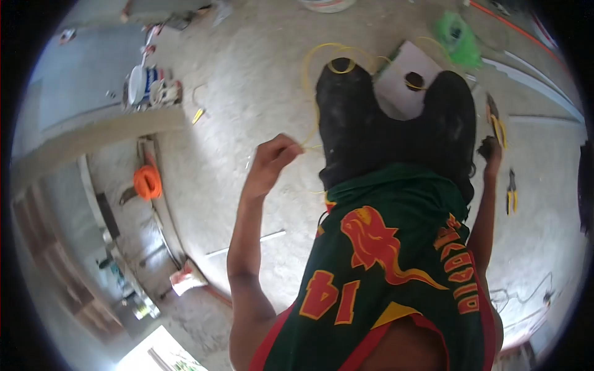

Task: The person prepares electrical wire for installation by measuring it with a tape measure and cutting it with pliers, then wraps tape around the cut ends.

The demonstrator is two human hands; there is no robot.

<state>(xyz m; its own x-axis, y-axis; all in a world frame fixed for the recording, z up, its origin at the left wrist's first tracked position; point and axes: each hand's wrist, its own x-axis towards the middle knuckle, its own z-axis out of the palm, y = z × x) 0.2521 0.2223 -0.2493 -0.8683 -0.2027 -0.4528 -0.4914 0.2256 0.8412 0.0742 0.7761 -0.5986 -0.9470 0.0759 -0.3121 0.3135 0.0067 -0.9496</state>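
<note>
Left grip: fingertips pressed together, pinching yellow line; a fingertip hold, apparently for fine control. Line runs loose in loops about one knee. Right grip: low, next to yellow-handled pliers; cannot tell whether closed on them. Second pliers on floor, presumably kept within reach. Beyond trousers: pale panel between the knees, dark round patch on it. Farther: green bag.

Soft daylight, fisheye-curved edges, black corners, glare lower left.
</note>
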